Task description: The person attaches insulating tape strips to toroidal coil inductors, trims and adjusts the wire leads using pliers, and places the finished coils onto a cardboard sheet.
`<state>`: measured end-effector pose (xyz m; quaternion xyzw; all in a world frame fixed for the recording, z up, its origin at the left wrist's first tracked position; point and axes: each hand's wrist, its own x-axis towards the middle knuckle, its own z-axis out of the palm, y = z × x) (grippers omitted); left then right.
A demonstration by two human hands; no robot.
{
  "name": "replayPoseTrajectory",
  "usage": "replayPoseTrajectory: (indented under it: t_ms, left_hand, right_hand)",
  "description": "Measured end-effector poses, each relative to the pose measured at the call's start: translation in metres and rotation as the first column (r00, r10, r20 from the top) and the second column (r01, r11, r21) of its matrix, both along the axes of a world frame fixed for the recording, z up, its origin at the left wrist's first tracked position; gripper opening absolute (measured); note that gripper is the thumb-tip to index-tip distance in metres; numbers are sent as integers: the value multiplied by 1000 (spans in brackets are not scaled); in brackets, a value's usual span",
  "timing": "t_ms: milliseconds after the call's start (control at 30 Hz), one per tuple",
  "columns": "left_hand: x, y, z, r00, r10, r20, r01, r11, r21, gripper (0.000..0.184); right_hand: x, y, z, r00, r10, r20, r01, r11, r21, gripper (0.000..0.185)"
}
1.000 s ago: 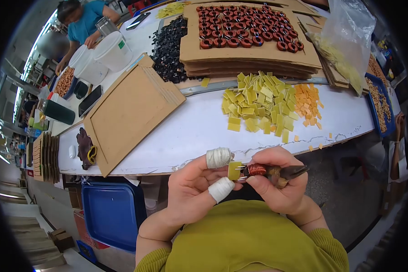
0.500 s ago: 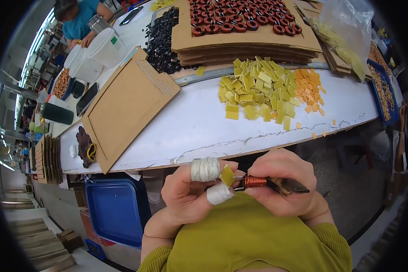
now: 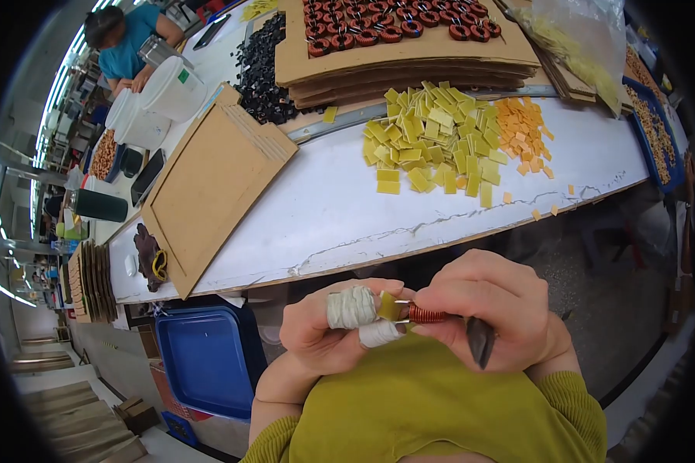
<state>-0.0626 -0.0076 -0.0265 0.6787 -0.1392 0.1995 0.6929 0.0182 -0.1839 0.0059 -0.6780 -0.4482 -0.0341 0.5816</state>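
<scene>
Between thumb and finger, both wrapped in white tape, my left hand (image 3: 324, 324) pinches a small yellow piece (image 3: 389, 306). Two metal leads of a copper-red wound coil (image 3: 426, 314) reach the yellow piece. My right hand (image 3: 490, 309) is closed on the coil, and a dark pointed tool (image 3: 480, 342) juts from under its fingers; the rest of the tool is hidden. Both hands are close together in front of my body, just off the table's near edge.
Yellow pieces (image 3: 432, 135) and orange pieces (image 3: 523, 133) lie piled on the white table (image 3: 347, 208). Behind are coils (image 3: 390, 34) on stacked boards (image 3: 409, 62) and black parts (image 3: 262, 69). A frame board (image 3: 216, 174), blue tray (image 3: 208, 359) and person (image 3: 127, 42) are left.
The yellow piece has turned between my left fingers and sits against the leads. My right hand has rotated, so the dark tool tip points downward. The camera view has shifted.
</scene>
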Motion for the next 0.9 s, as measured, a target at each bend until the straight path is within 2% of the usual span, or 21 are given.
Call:
replayPoseTrajectory:
  t_ms: [233,333,467,567,667,733,833,900]
  left_hand:
    - [1,9,-9,992,-81,92,79,997,25,39]
    - [4,5,-7,991,-82,102,87,995,-42,34]
    - [5,5,-3,998,-48,47,45,997,58,25]
    - [3,9,-3,999,-24,-26,27,993,118,20]
    - [1,9,-2,999,8,-40,-2,990,144,20]
    - [3,5,1,999,48,-7,-46,991,128,22]
    - [6,0,-4,994,48,94,-48,999,-6,25]
    - [4,2,2,998,38,55,-41,997,58,26]
  right_hand:
    - [0,0,-4,999,12,-30,-11,999,47,40]
    - [-1,-1,-5,996,23,-91,-18,998,63,40]
    - [0,-2,-7,996,29,-84,-24,998,60,40]
    - [1,1,-14,998,0,70,-6,996,94,41]
    - [4,2,-15,977,-44,208,35,998,47,29]
    - [4,3,-15,973,-48,224,36,998,59,29]
    - [2,4,-17,967,-38,253,23,998,61,29]
    - [3,4,-17,961,-32,275,15,998,64,30]
